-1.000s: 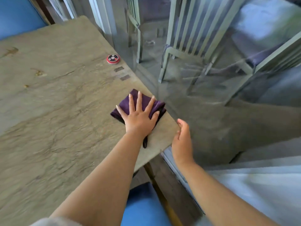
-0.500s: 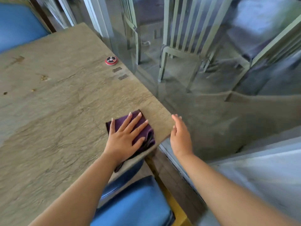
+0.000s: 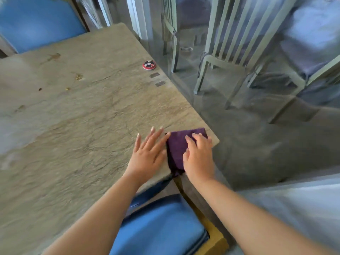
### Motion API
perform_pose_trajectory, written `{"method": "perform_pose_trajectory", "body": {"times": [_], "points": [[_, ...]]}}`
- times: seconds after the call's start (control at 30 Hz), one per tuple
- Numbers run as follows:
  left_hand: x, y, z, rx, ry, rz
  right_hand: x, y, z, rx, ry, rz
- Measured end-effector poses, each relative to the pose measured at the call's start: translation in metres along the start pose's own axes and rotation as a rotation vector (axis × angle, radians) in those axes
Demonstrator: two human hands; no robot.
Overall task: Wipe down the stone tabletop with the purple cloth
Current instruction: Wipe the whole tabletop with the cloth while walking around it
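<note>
One folded purple cloth [image 3: 179, 148] lies flat at the near right corner of the stone tabletop [image 3: 77, 129], its near end reaching the table's front edge. The right hand [image 3: 199, 157] rests palm down on the cloth's right half, fingers bent and pressing the fabric rather than gripping it. The left hand [image 3: 148, 153] lies flat on the bare stone just beside the cloth's left edge, fingers spread wide, holding nothing; whether its forefinger touches the cloth cannot be told.

Farther up the right edge of the table sits one round red call button [image 3: 149, 64], with two small grey plates [image 3: 157, 79] set into the stone below it. A few yellowish crumbs [image 3: 78, 77] are scattered near the table's far left. Two blue padded seats show: a near blue seat [image 3: 161, 229] below the table's front edge and a far blue seat [image 3: 38, 23] beyond the far edge. One pale slatted chair [image 3: 226, 50] stands behind glass to the right.

Half a second ago the left hand covered the cloth and the right hovered off the table's corner; now the right hand has the cloth, which sits nearer the corner, and the left has slid off onto stone. Both forearms reach forward, bare.
</note>
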State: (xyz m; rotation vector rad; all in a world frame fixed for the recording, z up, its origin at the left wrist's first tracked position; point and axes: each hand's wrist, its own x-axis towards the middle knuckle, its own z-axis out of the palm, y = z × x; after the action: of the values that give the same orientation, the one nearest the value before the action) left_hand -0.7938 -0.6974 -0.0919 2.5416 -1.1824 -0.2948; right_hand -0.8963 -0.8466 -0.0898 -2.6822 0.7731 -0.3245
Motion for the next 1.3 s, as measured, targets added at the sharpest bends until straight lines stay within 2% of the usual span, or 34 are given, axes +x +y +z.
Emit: {"method": "perform_pose_trajectory", "body": {"times": [0.07, 0.17, 0.27, 0.33, 0.43, 0.5, 0.57, 0.6, 0.63, 0.67, 0.73, 0.8, 0.87, 0.97, 1.1, 1.23, 1.3], "points": [[-0.031, -0.044, -0.013, 0.040, 0.039, -0.202, 0.002, -0.016, 0.015, -0.127, -0.154, -0.011], [-0.078, -0.092, -0.030, 0.133, 0.066, -0.487, 0.023, -0.036, 0.025, -0.262, -0.259, 0.002], [-0.114, -0.111, -0.034, 0.103, 0.042, -0.753, 0.037, -0.073, 0.038, -0.309, -0.369, -0.140], [-0.123, -0.112, -0.036, 0.010, 0.092, -0.774, 0.026, -0.108, 0.050, -0.303, -0.423, -0.344], [-0.125, -0.119, -0.046, -0.115, 0.230, -0.760, -0.010, -0.150, 0.063, -0.319, -0.527, -0.764], [-0.133, -0.131, -0.052, -0.101, 0.219, -0.772, -0.022, -0.158, 0.067, -0.297, -0.613, -1.059], [-0.148, -0.149, -0.056, -0.004, 0.138, -0.765, -0.008, -0.156, 0.067, -0.209, -0.644, -1.222], [-0.156, -0.159, -0.057, 0.029, 0.092, -0.754, 0.003, -0.155, 0.070, -0.195, -0.612, -1.210], [-0.165, -0.169, -0.059, 0.039, 0.055, -0.739, 0.014, -0.155, 0.074, -0.210, -0.546, -1.120], [-0.173, -0.180, -0.061, 0.037, 0.030, -0.712, 0.023, -0.159, 0.079, -0.228, -0.453, -0.948], [-0.189, -0.202, -0.068, 0.068, 0.006, -0.620, 0.032, -0.179, 0.087, -0.271, -0.289, -0.462], [-0.204, -0.225, -0.078, 0.138, 0.004, -0.566, 0.031, -0.215, 0.099, -0.270, -0.283, -0.083], [-0.222, -0.255, -0.089, 0.153, 0.023, -0.586, 0.020, -0.260, 0.117, -0.252, -0.311, 0.038], [-0.255, -0.311, -0.108, 0.123, 0.081, -0.659, -0.010, -0.339, 0.150, -0.264, -0.300, -0.104], [-0.312, -0.382, -0.130, 0.147, 0.072, -0.752, -0.077, -0.434, 0.188, -0.212, -0.346, -0.482], [-0.364, -0.422, -0.143, 0.142, 0.041, -0.769, -0.104, -0.435, 0.189, -0.115, -0.480, -0.974], [-0.374, -0.426, -0.140, 0.139, 0.059, -0.743, -0.076, -0.421, 0.186, -0.105, -0.443, -1.007]]}}
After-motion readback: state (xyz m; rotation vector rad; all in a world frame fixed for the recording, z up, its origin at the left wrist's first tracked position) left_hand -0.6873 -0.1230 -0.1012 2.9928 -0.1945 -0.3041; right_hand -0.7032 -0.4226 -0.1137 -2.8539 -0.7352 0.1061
